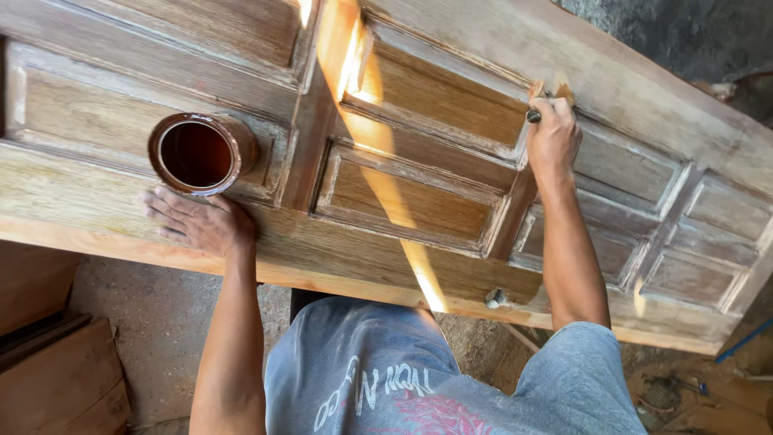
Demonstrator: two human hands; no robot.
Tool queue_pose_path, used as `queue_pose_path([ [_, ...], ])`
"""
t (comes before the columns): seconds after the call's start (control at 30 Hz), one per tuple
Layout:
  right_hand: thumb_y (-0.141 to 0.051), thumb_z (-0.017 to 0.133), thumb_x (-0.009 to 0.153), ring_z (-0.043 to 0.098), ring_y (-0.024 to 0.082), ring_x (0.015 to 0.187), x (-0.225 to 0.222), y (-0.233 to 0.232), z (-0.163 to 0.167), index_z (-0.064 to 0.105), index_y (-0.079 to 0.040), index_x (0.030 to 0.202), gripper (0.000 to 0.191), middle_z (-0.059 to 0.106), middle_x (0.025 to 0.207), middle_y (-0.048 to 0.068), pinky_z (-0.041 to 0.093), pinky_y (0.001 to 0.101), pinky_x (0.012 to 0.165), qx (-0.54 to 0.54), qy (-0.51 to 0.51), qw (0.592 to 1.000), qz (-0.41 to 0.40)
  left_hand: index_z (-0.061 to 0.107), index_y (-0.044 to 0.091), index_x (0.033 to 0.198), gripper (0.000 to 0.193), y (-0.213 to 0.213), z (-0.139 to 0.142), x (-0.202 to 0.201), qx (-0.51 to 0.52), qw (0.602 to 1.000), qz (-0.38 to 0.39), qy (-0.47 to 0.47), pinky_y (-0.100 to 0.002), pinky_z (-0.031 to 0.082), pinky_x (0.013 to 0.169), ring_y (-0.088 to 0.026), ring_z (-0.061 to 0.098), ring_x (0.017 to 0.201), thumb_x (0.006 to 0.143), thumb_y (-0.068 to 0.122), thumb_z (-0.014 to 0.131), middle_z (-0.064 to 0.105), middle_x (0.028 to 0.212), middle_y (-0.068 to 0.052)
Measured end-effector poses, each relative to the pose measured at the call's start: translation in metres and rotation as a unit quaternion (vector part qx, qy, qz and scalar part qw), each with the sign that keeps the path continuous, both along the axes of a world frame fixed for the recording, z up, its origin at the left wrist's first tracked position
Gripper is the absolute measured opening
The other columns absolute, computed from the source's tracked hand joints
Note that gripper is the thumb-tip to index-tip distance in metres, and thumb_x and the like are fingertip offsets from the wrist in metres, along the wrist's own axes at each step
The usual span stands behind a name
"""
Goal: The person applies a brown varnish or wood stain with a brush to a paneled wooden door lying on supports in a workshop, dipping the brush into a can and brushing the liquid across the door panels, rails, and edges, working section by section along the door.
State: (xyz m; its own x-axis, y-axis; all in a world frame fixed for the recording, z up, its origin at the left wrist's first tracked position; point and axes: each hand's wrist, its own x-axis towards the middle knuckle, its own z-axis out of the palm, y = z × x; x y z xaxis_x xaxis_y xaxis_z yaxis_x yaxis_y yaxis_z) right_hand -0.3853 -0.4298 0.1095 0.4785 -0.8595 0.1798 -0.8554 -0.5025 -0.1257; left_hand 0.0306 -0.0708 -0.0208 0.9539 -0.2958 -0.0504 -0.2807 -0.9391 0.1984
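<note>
Brush: small brush (pixel 552 89) clamped in right hand (pixel 554 137), light, stiff handle.
Left hand: left hand (pixel 197 221) flat, fingers apart, on door's (pixel 386 193) near edge, beside varnish can (pixel 201 153).

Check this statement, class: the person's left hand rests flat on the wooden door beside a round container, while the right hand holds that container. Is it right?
Not quite. In the head view the left hand does rest flat on the wooden door beside the round container, but the right hand holds a brush against a panel, well away from the container.
</note>
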Motion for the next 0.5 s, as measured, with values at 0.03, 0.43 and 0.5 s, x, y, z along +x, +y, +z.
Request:
queue_pose_path([
  [0.03, 0.003, 0.076, 0.090, 0.068, 0.035, 0.093, 0.014, 0.000, -0.001, 0.076, -0.010, 0.112, 0.026, 0.068, 0.101, 0.014, 0.054, 0.0476, 0.079, -0.001, -0.015, 1.000, 0.025, 0.018, 0.002, 0.167, 0.073, 0.000, -0.001, 0.001, 0.002, 1.000, 0.004, 0.002, -0.058, 0.011, 0.130, -0.038, 0.009, 0.162, 0.114, 0.042, 0.048, 0.013, 0.175, -0.019],
  [0.43, -0.011, 0.077, 0.103, 0.068, 0.040, 0.087, 0.214, -0.002, -0.031, 0.067, -0.004, 0.117, 0.018, 0.065, 0.100, 0.017, 0.053, 0.0497, 0.073, 0.029, -0.172, 0.958, 0.228, 0.018, 0.006, 0.168, 0.080, 0.004, -0.010, 0.000, 0.011, 1.000, 0.011, -0.025, -0.058, 0.011, 0.130, -0.035, 0.012, 0.162, 0.105, 0.031, 0.062, 0.015, 0.175, -0.016],
  [0.5, -0.009, 0.074, 0.101, 0.069, 0.039, 0.086, 0.218, -0.004, -0.023, 0.067, -0.002, 0.118, 0.019, 0.065, 0.099, 0.018, 0.055, 0.0494, 0.074, 0.042, -0.159, 0.955, 0.245, 0.017, 0.006, 0.167, 0.083, 0.002, -0.006, -0.001, 0.001, 1.000, 0.022, 0.002, -0.058, 0.011, 0.129, -0.035, 0.012, 0.162, 0.103, 0.033, 0.063, 0.014, 0.174, -0.016],
])
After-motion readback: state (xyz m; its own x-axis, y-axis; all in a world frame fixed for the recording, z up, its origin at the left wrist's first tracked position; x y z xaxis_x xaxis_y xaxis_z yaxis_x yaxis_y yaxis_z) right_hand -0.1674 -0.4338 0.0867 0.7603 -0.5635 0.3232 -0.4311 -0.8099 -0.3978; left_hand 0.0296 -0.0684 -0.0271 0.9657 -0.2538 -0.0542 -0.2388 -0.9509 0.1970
